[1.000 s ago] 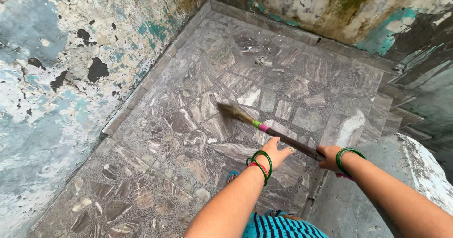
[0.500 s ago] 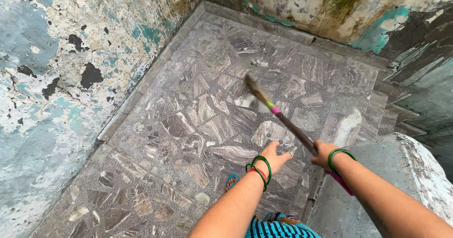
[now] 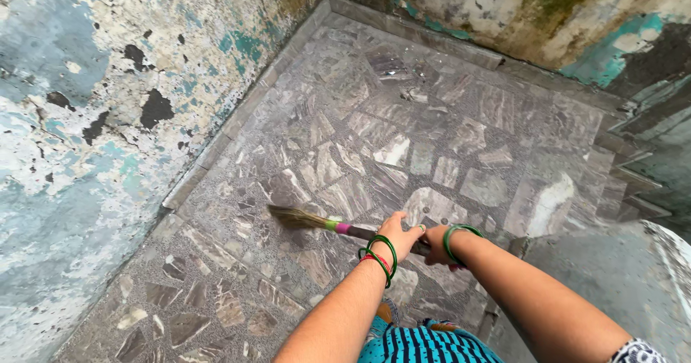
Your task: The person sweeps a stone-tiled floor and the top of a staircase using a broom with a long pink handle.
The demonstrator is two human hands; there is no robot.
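While both arms reach forward over the grey-brown marble-chip floor (image 3: 432, 118), the right hand (image 3: 436, 238) has its fingers wrapped around the dark handle of a short grass broom with green and pink binding (image 3: 338, 227). Its straw-coloured bristle end points left and lies low over the floor, near the base of the peeling blue and white plaster wall (image 3: 79, 140). Resting just above the handle, the left hand (image 3: 398, 233) has its fingers loosely together and stretched out; whether they touch the handle I cannot tell. Green bangles circle both wrists, with a red one on the left. A grey concrete ledge (image 3: 612, 276) stands at the right, and a teal striped garment (image 3: 425, 345) shows at the bottom edge.
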